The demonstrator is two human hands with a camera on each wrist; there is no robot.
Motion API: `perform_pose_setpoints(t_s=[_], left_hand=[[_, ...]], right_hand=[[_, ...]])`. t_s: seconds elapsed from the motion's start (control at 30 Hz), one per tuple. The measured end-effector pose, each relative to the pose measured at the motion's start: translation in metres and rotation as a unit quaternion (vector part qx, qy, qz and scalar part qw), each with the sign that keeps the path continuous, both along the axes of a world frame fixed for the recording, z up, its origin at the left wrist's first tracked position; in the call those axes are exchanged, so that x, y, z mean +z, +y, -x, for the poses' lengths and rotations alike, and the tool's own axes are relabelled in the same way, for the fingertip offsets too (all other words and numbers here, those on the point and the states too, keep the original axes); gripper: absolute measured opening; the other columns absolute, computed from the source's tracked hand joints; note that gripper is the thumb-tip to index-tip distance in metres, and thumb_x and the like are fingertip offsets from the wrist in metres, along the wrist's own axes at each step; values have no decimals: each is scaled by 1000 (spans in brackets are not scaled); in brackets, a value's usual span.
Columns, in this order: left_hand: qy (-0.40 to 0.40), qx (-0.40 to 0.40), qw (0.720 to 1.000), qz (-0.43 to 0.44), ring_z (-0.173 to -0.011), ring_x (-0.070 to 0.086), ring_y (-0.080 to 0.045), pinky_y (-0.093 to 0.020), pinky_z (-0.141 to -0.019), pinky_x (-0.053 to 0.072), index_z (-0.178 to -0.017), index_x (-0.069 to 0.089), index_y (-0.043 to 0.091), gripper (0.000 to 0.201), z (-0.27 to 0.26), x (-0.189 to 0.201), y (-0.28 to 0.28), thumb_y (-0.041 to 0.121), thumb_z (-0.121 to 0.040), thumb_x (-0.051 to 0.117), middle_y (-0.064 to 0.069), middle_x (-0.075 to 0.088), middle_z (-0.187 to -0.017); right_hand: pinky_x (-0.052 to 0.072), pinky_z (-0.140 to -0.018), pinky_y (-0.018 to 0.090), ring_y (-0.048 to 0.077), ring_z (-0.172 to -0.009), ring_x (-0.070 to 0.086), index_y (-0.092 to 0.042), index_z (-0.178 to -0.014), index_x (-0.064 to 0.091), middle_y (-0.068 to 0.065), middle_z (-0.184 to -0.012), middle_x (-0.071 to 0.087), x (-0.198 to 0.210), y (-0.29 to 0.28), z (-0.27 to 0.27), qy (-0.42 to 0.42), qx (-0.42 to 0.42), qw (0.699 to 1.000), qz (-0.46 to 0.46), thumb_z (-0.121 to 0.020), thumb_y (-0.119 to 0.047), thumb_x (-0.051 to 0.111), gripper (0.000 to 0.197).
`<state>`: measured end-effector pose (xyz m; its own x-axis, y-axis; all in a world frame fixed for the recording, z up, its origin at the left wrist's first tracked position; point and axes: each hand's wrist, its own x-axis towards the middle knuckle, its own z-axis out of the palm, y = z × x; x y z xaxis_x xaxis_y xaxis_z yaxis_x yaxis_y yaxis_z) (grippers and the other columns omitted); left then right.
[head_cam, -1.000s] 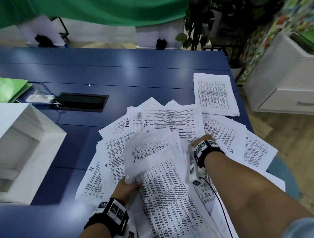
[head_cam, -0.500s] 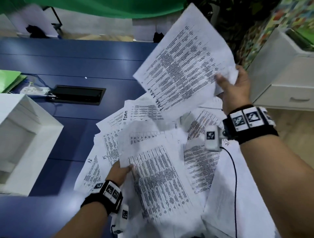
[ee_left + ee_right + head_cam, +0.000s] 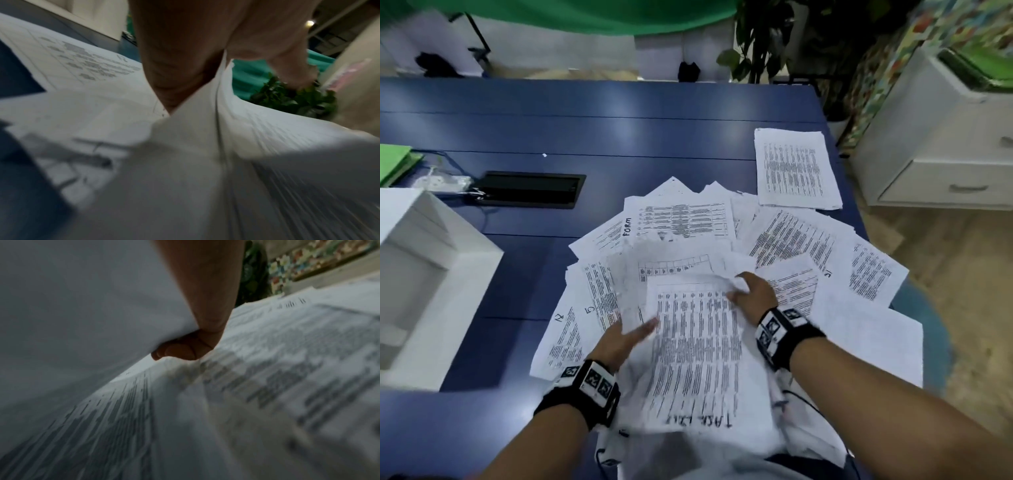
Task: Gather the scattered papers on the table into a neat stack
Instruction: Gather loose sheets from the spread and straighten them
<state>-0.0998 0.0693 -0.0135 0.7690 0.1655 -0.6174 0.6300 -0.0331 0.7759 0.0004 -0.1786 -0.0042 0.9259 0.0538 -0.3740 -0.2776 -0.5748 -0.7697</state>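
Observation:
Printed white papers (image 3: 787, 240) lie fanned over the near right part of the blue table (image 3: 619, 130). On top, close to me, is a sheet (image 3: 698, 353) with a printed table and handwriting along its near edge. My left hand (image 3: 630, 337) holds the left edge of the bundle under it, thumb on top; in the left wrist view the paper edges (image 3: 222, 100) run into that hand (image 3: 180, 61). My right hand (image 3: 746, 298) pinches the sheet's crumpled far right corner, and its curled fingers (image 3: 183, 350) show under the paper. A squared pile (image 3: 794, 168) lies apart at the far right.
A white open box (image 3: 431, 274) stands at the left edge. Behind it are a black cable hatch (image 3: 530, 188), a power strip (image 3: 441, 181) and a green folder (image 3: 393, 161). A white drawer cabinet (image 3: 945, 144) and a plant (image 3: 756, 41) stand off the table's right side.
My right hand lifted one sheet high to the right, then brought it down onto the bundle that my left hand holds. The left hand stayed near the bundle's left edge.

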Motion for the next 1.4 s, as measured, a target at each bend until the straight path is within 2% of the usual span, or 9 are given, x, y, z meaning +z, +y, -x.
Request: perform_pose_setpoints(t_s=[0.17,0.37,0.53,0.67,0.77,0.87,1.03,1.27,1.4], left_hand=[[-51,1,991,-126,-103,62,-36,-36,-83,46,-118,56,2,68,14,-9,-5,28,-64,87,-13,64,-99],[-71,105,981,-148,-120,52,-34,-41,-107,36,-133,44,-5,57,11,23,17,7,-84,69,-19,55,-131],[-112,149,979,-79,-124,49,-34,-25,-98,29,-126,49,0,40,-5,72,-3,4,-89,62,-15,57,-125],[-168,131,977,-11,-107,62,-31,-52,-108,38,-118,53,5,77,-23,108,-24,43,-60,87,-13,67,-109],[-137,103,983,-71,-110,59,-41,-56,-105,37,-138,26,-17,123,-34,131,-36,60,-58,79,-28,62,-115],[-177,92,973,-113,-51,62,-12,-47,-84,48,-133,29,-24,108,-37,150,-43,49,-69,76,-9,61,-54],[-182,67,976,-94,-61,52,-29,-27,-79,31,-103,54,-8,59,-32,161,-59,38,-73,76,-17,61,-79],[-212,51,975,-46,-79,62,5,-27,-99,37,-117,62,6,62,-44,163,-80,33,-66,84,0,69,-97],[-261,65,963,-11,-102,66,-13,-25,-102,42,-114,67,1,65,-48,173,-77,27,-58,87,-4,70,-108]], right_hand=[[44,-78,27,21,-93,56,-15,-114,52,4,-105,58,-18,0,18,-18,-51,998,-40,-76,-19,78,46],[42,-98,43,30,-119,44,-13,-126,51,11,-125,49,-6,-47,35,-78,-168,978,91,-81,-49,67,60],[46,-96,31,13,-115,55,-22,-135,42,0,-131,53,41,-30,46,49,-64,983,-165,-66,-46,76,80],[53,-60,7,-7,-60,65,-16,-87,56,-6,-79,66,104,-15,45,44,-57,950,-305,-74,-1,76,29],[43,-56,2,5,-72,60,-21,-83,51,-13,-75,56,137,-24,36,-48,-93,946,-307,-75,-13,78,29],[43,-63,16,13,-71,51,1,-102,54,-8,-71,50,143,-40,29,-99,-115,954,-258,-70,-31,82,53],[37,-44,19,3,-27,32,-17,-46,38,-8,-31,36,141,-62,29,-98,-154,955,-235,-66,-27,85,51],[53,-94,39,17,-98,70,-4,-105,67,6,-102,74,153,-51,27,-135,-98,936,-311,-60,-9,88,50],[53,-92,37,24,-97,70,-6,-96,70,10,-98,74,169,-65,20,-210,-104,902,-362,-61,-3,85,39]])
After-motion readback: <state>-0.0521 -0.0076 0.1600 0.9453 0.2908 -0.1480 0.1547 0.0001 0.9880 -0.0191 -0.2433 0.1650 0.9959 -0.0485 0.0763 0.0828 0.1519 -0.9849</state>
